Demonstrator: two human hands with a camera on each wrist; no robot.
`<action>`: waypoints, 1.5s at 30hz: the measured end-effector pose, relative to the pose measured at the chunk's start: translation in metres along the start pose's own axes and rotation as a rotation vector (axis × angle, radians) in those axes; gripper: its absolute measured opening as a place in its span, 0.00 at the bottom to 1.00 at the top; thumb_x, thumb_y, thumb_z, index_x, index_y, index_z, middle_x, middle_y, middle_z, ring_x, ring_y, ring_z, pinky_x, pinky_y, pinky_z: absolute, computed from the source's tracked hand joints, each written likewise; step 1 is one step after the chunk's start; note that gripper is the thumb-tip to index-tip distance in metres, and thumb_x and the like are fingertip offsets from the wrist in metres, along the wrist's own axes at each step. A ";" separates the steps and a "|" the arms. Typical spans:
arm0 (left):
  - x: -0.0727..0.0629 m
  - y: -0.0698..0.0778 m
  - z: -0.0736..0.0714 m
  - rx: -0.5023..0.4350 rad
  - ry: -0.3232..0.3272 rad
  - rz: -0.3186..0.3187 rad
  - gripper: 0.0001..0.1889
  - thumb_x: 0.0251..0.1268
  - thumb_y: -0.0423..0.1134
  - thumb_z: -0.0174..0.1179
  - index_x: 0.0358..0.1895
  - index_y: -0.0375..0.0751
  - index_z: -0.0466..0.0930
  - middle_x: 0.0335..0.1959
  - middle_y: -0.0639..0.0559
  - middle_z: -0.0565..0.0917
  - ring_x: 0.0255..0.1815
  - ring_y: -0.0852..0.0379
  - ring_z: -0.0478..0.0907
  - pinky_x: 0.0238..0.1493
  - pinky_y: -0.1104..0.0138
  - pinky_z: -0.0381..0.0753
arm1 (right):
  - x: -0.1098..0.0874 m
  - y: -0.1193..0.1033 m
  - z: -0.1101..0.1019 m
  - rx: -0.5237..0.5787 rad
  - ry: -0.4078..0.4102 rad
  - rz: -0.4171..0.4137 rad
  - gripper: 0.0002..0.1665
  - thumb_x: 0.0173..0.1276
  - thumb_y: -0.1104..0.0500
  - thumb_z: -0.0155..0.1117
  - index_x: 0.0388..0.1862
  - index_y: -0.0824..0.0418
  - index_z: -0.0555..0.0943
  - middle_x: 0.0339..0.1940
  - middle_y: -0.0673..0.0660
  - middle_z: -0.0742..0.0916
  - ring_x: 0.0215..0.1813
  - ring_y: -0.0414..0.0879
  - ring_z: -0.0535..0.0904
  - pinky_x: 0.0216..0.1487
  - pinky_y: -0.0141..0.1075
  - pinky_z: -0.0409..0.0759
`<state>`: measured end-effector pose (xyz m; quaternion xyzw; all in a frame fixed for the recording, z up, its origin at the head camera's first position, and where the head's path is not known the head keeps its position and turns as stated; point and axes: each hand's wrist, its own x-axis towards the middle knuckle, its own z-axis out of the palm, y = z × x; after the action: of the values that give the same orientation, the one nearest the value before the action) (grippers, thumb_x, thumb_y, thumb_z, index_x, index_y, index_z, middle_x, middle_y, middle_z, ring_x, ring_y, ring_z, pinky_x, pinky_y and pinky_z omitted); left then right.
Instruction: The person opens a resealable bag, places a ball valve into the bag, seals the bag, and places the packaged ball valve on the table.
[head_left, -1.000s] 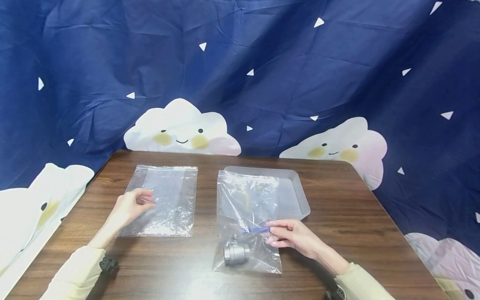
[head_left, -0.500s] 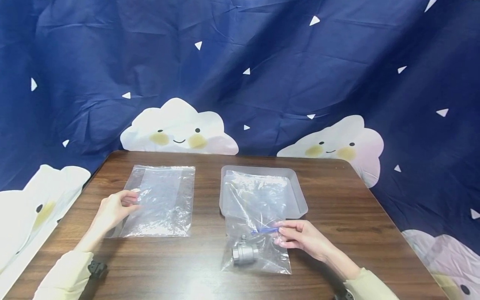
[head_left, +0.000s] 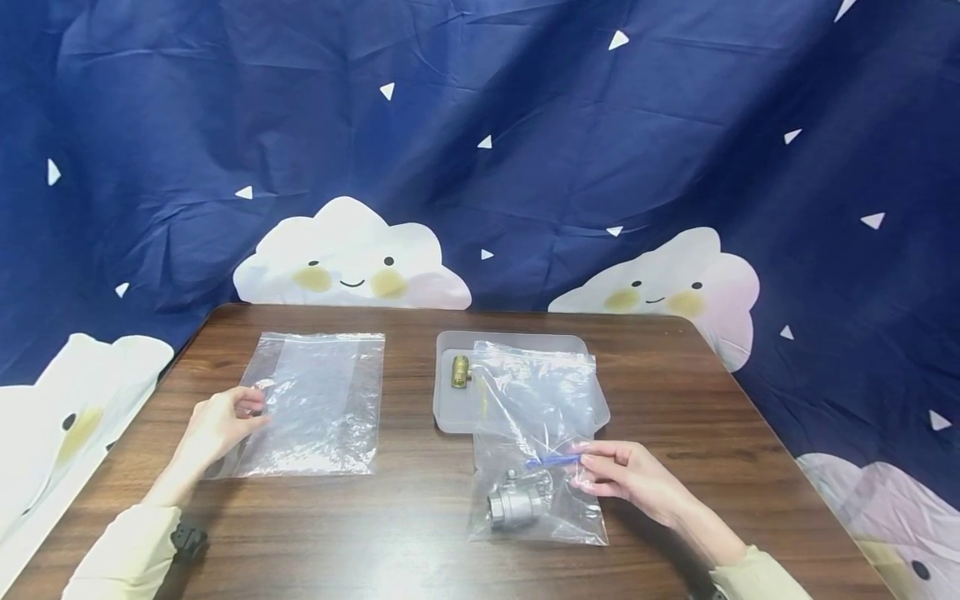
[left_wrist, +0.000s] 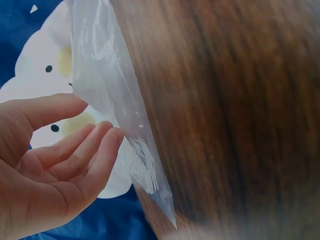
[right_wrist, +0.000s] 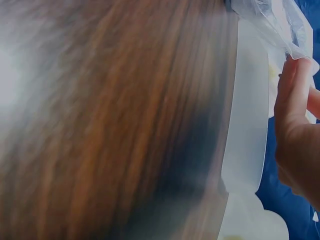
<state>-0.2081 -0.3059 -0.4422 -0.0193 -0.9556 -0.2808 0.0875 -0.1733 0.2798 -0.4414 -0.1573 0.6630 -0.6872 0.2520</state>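
Observation:
In the head view my right hand (head_left: 628, 478) pinches the right side of a clear zip bag (head_left: 534, 379) near a blue lever. Inside the bag's lower part sits a steel ball valve (head_left: 514, 507) to which the blue lever (head_left: 553, 460) belongs. The bag overlaps the front of a tray (head_left: 447, 422). My left hand (head_left: 225, 421) is at the left edge of a second, flat zip bag (head_left: 318, 408). Its thumb and fingers stand apart with nothing between them in the left wrist view. In the right wrist view my fingertips meet the bag's edge.
A small brass fitting (head_left: 460, 372) lies in the tray's left part. All of this is on a brown wooden table (head_left: 330, 533). Behind the table's far edge hangs a dark blue cloth (head_left: 525, 75) with cloud faces.
My right hand has carried the bagged valve to the right, uncovering the brass fitting in the tray. My left hand has drawn back leftward from over the flat bag.

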 end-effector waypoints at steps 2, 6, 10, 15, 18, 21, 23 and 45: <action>0.000 -0.001 0.000 0.004 -0.003 -0.004 0.19 0.55 0.38 0.70 0.46 0.29 0.81 0.41 0.33 0.87 0.41 0.36 0.86 0.43 0.48 0.79 | -0.003 -0.001 -0.003 0.002 0.000 -0.004 0.17 0.76 0.66 0.51 0.61 0.67 0.77 0.47 0.50 0.89 0.49 0.44 0.88 0.51 0.31 0.85; -0.001 -0.005 0.000 0.010 -0.011 -0.015 0.20 0.54 0.39 0.70 0.46 0.29 0.81 0.42 0.33 0.88 0.42 0.36 0.86 0.44 0.47 0.76 | -0.009 -0.002 -0.010 0.010 0.001 -0.004 0.17 0.77 0.67 0.50 0.57 0.56 0.81 0.46 0.49 0.90 0.49 0.43 0.88 0.52 0.30 0.85; 0.000 -0.009 0.000 0.020 -0.028 -0.031 0.20 0.54 0.40 0.70 0.46 0.29 0.81 0.41 0.35 0.88 0.42 0.36 0.86 0.44 0.47 0.75 | -0.016 -0.003 -0.017 0.017 0.006 -0.001 0.18 0.78 0.67 0.49 0.55 0.51 0.82 0.46 0.49 0.90 0.50 0.41 0.88 0.52 0.30 0.85; 0.003 -0.013 0.000 0.027 -0.063 -0.058 0.21 0.54 0.42 0.70 0.46 0.29 0.80 0.39 0.37 0.88 0.45 0.34 0.83 0.44 0.48 0.75 | -0.025 -0.004 -0.026 0.016 0.014 -0.005 0.19 0.78 0.67 0.48 0.55 0.49 0.81 0.46 0.48 0.90 0.50 0.40 0.87 0.53 0.28 0.84; 0.005 -0.015 0.000 0.024 -0.088 -0.076 0.22 0.55 0.43 0.69 0.47 0.29 0.80 0.37 0.39 0.89 0.44 0.34 0.82 0.43 0.48 0.76 | -0.029 -0.003 -0.030 0.017 0.018 -0.008 0.19 0.78 0.67 0.47 0.55 0.48 0.81 0.46 0.48 0.89 0.50 0.39 0.87 0.53 0.28 0.84; 0.007 -0.015 -0.001 0.021 -0.115 -0.101 0.23 0.57 0.45 0.69 0.47 0.29 0.79 0.35 0.40 0.89 0.43 0.37 0.82 0.41 0.51 0.77 | -0.034 -0.002 -0.034 0.022 0.018 -0.016 0.20 0.78 0.67 0.46 0.55 0.48 0.81 0.46 0.47 0.89 0.50 0.38 0.87 0.54 0.28 0.84; 0.008 -0.015 -0.002 0.018 -0.132 -0.116 0.24 0.57 0.47 0.68 0.48 0.29 0.78 0.35 0.41 0.88 0.42 0.40 0.82 0.40 0.55 0.76 | -0.036 -0.001 -0.037 0.027 0.015 -0.024 0.22 0.78 0.68 0.45 0.55 0.47 0.81 0.48 0.47 0.89 0.51 0.38 0.87 0.54 0.28 0.84; 0.011 -0.016 0.000 -0.132 -0.202 -0.186 0.24 0.58 0.39 0.67 0.52 0.24 0.75 0.33 0.43 0.88 0.28 0.61 0.84 0.28 0.73 0.82 | -0.059 -0.005 -0.081 0.042 -0.008 -0.051 0.27 0.80 0.69 0.38 0.58 0.47 0.81 0.53 0.45 0.88 0.53 0.36 0.85 0.57 0.27 0.82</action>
<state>-0.2202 -0.3197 -0.4484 0.0353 -0.9366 -0.3467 -0.0370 -0.1701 0.3800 -0.4351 -0.1714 0.6433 -0.7064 0.2403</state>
